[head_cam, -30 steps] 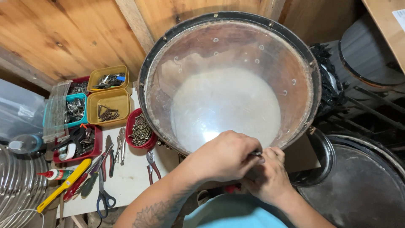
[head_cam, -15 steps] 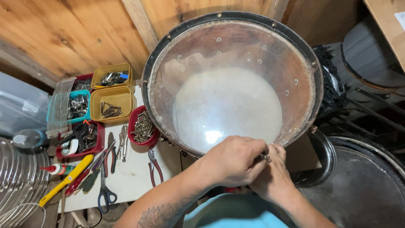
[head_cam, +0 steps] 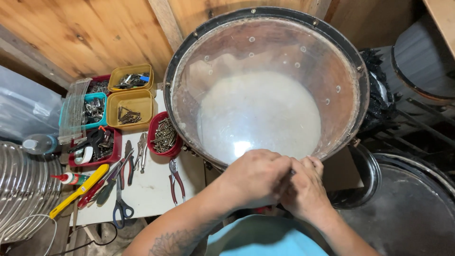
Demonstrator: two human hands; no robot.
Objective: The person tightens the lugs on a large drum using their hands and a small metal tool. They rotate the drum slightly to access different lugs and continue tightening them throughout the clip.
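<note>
A large round drum [head_cam: 265, 10] with a black studded rim and a cloudy translucent skin [head_cam: 258, 114] leans against the wooden wall, its open face toward me. My left hand [head_cam: 256, 178] and my right hand [head_cam: 305, 189] meet at the near lower edge of its rim. Both have fingers curled together, pinching a small dark fitting that the left hand's knuckles mostly hide. A light-blue round thing [head_cam: 256, 237] lies just beneath my wrists.
On the white board [head_cam: 151, 194] at left are a red bowl of screws [head_cam: 163, 137], yellow tubs [head_cam: 130, 109], a teal tub [head_cam: 92, 109], a red tray [head_cam: 95, 147], red-handled pliers [head_cam: 176, 182], scissors [head_cam: 121, 204] and a yellow tool [head_cam: 78, 192]. More drums [head_cam: 417, 213] stand at right.
The view has shifted slightly to the left. My hands stay clasped at the same spot on the rim, the fingers closing a little tighter together.
</note>
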